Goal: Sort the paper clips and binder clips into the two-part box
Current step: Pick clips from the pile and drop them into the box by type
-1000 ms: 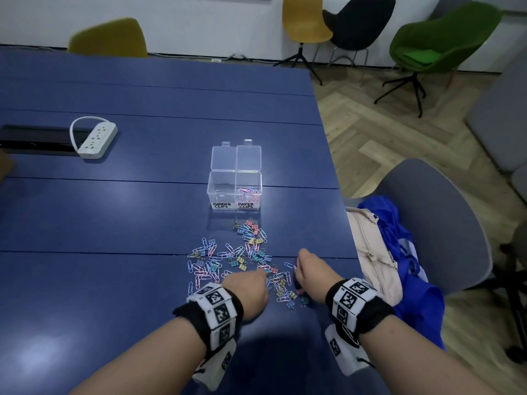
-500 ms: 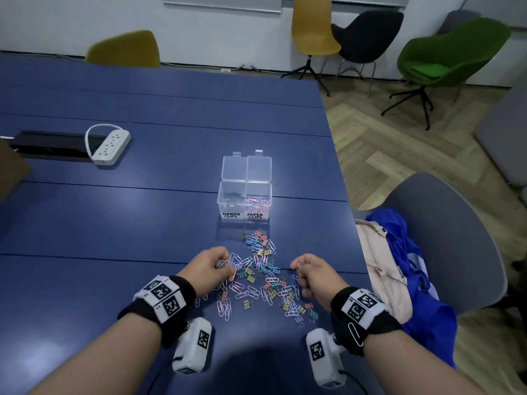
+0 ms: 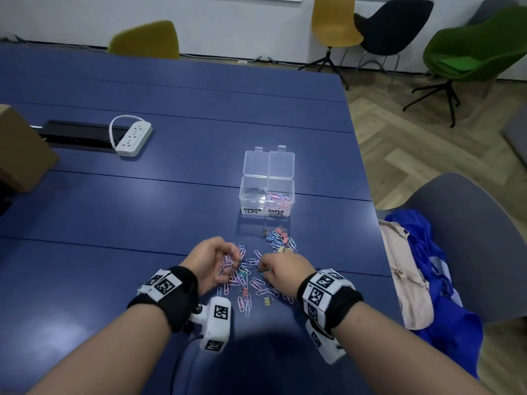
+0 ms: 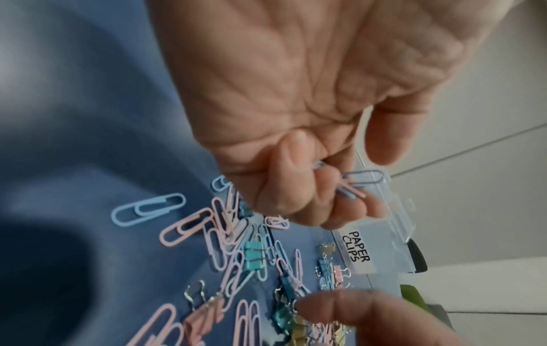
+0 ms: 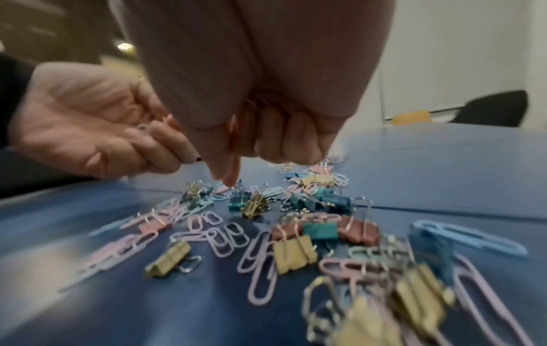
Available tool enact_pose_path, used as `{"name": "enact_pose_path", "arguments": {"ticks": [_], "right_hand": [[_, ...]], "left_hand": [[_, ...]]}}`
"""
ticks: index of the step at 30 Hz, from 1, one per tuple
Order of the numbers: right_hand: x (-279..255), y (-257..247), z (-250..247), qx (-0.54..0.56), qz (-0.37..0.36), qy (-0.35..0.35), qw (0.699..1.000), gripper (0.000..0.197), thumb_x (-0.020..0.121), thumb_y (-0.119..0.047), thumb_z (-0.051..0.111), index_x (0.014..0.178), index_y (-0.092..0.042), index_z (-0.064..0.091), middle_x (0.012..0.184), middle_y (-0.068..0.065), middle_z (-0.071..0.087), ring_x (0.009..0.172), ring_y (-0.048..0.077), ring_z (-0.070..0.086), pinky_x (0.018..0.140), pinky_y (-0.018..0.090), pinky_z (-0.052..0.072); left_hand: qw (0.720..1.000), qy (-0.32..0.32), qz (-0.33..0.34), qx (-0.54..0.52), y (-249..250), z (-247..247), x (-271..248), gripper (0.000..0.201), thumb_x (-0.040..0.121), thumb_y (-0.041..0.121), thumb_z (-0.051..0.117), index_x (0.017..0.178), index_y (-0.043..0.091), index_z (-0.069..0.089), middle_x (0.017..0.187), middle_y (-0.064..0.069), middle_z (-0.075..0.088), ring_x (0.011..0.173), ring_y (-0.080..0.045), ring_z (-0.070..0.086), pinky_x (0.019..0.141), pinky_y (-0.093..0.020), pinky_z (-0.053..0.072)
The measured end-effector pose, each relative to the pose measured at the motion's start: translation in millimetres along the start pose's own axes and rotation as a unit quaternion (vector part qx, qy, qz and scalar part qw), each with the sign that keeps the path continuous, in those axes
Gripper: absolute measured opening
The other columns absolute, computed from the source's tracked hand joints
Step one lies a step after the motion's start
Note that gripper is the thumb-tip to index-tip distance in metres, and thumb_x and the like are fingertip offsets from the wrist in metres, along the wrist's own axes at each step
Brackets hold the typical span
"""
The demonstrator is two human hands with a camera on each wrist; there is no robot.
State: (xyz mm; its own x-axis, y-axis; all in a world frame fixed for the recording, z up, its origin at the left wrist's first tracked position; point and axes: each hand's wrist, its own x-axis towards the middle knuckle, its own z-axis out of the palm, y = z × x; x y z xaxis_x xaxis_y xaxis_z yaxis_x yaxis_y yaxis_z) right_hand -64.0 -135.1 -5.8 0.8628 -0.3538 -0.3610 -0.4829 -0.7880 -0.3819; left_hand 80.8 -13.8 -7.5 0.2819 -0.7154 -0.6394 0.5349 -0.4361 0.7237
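Pastel paper clips and small binder clips lie mixed in a pile (image 3: 256,277) on the blue table (image 3: 114,212). Behind the pile stands the clear two-part box (image 3: 248,195), lids open, labelled BINDER CLIPS on the left and PAPER CLIPS on the right. Pink clips lie in the right part; the left part looks empty. My left hand (image 3: 231,260) is at the pile's left, fingers curled round several pink and blue paper clips (image 4: 349,185). My right hand (image 3: 265,270) reaches down into the pile. Its thumb and forefinger (image 5: 229,180) pinch at a pink paper clip, and thin wire shows inside its curled fingers.
A white power strip (image 3: 132,136) and a black tray (image 3: 74,135) lie far left, beside a cardboard box (image 3: 20,155). The table's right edge is close to the pile. Beyond it stands a grey chair (image 3: 467,240) with a beige bag (image 3: 402,269) and blue cloth.
Both hands have moved forward and inward over the pile. The left hand has turned on its side with clips gathered in it. The right hand has dropped its fingertips into the pile's middle.
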Motion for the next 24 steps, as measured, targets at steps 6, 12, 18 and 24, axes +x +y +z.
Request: {"name": "enact_pose_path", "arguments": {"ticks": [6, 12, 18, 24], "right_hand": [[13.1, -15.4, 5.0, -0.134, -0.024, -0.037, 0.99, 0.033, 0.079, -0.044, 0.065, 0.095, -0.017, 0.057, 0.098, 0.007, 0.067, 0.092, 0.029, 0.062, 0.071, 0.033, 0.044], [16.8, -26.3, 19.4, -0.146, 0.007, -0.042, 0.988, 0.02, 0.084, -0.019, 0.062, 0.103, -0.013, 0.058, 0.107, 0.012, 0.067, 0.1, 0.032, 0.063, 0.078, 0.037, 0.049], [14.3, -29.2, 22.4, -0.194, -0.022, -0.049, 0.979, 0.021, 0.088, -0.013, 0.052, 0.108, -0.009, 0.055, 0.106, 0.013, 0.068, 0.097, 0.032, 0.065, 0.071, 0.035, 0.046], [11.9, -26.0, 19.7, -0.129, -0.012, -0.033, 0.991, 0.013, 0.089, -0.007, 0.046, 0.103, -0.008, 0.048, 0.104, 0.014, 0.065, 0.091, 0.031, 0.062, 0.068, 0.035, 0.036]], "left_hand": [[0.997, 0.036, -0.037, 0.055, -1.3, -1.9, 1.7, 0.027, 0.095, 0.011, 0.04, 0.07, 0.01, 0.049, 0.051, 0.002, 0.035, 0.039, -0.009, 0.029, 0.033, -0.015, 0.015], [0.996, 0.031, -0.082, -0.007, 3.4, -11.4, -0.1, 0.032, 0.1, 0.022, 0.034, 0.091, 0.001, 0.056, 0.07, -0.01, 0.055, 0.05, -0.014, 0.053, 0.039, -0.018, 0.037], [0.991, -0.006, -0.108, -0.083, 4.2, -22.6, -0.8, 0.044, 0.101, 0.029, 0.034, 0.101, -0.006, 0.061, 0.086, -0.021, 0.065, 0.071, -0.026, 0.07, 0.06, -0.03, 0.06], [0.99, 0.035, -0.125, -0.053, 2.9, -19.5, -0.1, 0.035, 0.098, 0.032, 0.043, 0.08, 0.007, 0.059, 0.065, -0.006, 0.058, 0.047, -0.012, 0.055, 0.037, -0.018, 0.042]]}}
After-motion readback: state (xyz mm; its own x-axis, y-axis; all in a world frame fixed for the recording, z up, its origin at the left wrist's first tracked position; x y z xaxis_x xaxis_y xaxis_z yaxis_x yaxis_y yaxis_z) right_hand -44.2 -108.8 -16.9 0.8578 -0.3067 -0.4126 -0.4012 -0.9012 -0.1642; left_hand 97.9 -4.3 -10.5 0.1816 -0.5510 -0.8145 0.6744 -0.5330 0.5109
